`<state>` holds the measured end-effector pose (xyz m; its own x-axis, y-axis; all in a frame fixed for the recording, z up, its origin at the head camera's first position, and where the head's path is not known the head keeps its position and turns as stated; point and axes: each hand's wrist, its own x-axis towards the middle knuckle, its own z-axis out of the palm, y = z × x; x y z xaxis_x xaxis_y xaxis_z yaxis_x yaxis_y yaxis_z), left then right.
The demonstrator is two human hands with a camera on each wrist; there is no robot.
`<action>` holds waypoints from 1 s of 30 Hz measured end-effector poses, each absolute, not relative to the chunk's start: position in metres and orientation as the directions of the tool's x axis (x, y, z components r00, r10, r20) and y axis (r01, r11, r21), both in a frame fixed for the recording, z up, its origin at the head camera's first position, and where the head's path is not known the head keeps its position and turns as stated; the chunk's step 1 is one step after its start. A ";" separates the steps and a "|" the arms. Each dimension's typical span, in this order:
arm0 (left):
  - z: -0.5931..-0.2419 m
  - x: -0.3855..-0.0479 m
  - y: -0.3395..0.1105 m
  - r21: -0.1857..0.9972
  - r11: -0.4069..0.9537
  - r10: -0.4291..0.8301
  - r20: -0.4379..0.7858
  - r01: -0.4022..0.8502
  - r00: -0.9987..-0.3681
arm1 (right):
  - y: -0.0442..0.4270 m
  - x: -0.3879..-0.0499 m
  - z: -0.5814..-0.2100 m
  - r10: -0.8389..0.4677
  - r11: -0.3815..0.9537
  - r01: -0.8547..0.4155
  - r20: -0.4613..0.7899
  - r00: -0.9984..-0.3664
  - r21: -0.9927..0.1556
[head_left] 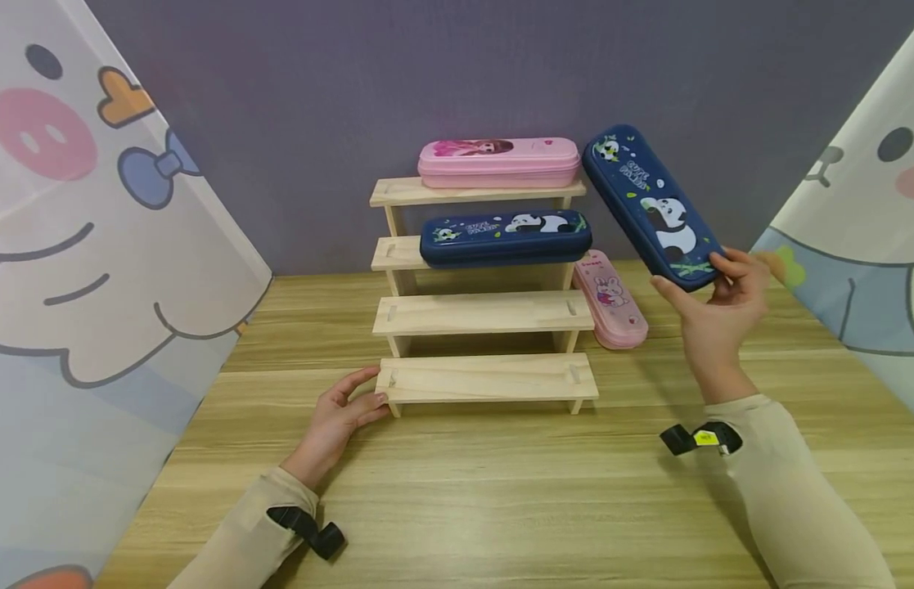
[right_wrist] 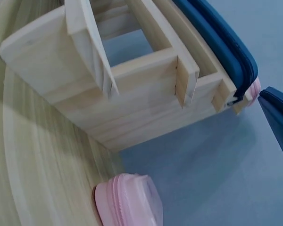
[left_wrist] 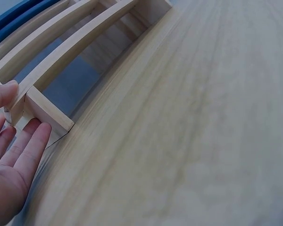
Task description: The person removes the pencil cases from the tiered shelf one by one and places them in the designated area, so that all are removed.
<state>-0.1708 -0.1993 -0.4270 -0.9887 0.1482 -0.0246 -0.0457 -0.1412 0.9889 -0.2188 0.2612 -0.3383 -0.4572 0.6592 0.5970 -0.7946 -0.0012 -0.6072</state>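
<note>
A stepped wooden display rack (head_left: 486, 378) stands on the table, its shelves rising toward the back. My left hand (head_left: 348, 413) holds the left end of its lowest shelf, the thumb on the board and the other fingers by the leg in the left wrist view. My right hand (head_left: 725, 315) grips the lower end of a navy panda pencil case (head_left: 655, 209), raised and tilted to the right of the rack. Another navy panda pencil case (head_left: 506, 239) lies on the second shelf from the top. A pink pencil case (head_left: 499, 164) with a doll picture rests on the top shelf.
A pink rabbit pencil case (head_left: 610, 301) lies on the table (head_left: 457, 491) against the rack's right side. Behind stands a grey wall panel (head_left: 339, 98). Cartoon-printed panels flank the table, a pig (head_left: 81, 245) left and another animal (head_left: 880, 245) right.
</note>
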 end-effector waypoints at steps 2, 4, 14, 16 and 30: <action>-0.427 -0.171 -0.199 0.989 -0.143 0.148 -0.022 -0.043 -0.989 | 0.264 -0.220 -0.340 0.669 0.014 -0.780 0.586 -0.457 -0.625; -0.427 -0.171 -0.199 0.988 -0.145 0.146 -0.022 -0.043 -0.989 | 0.267 -0.221 -0.341 0.684 0.010 -0.765 0.562 -0.465 -0.644; -0.427 -0.171 -0.199 0.989 -0.143 0.154 -0.026 -0.049 -0.988 | 0.281 -0.225 -0.353 0.716 0.040 -0.666 0.487 -0.501 -0.745; -0.427 -0.171 -0.199 0.989 -0.139 0.157 -0.027 -0.049 -0.987 | 0.283 -0.226 -0.355 0.720 0.051 -0.624 0.462 -0.518 -0.780; -0.427 -0.170 -0.199 0.989 -0.140 0.149 -0.030 -0.051 -0.988 | 0.297 -0.231 -0.375 0.757 0.106 -0.357 0.308 -0.576 -0.928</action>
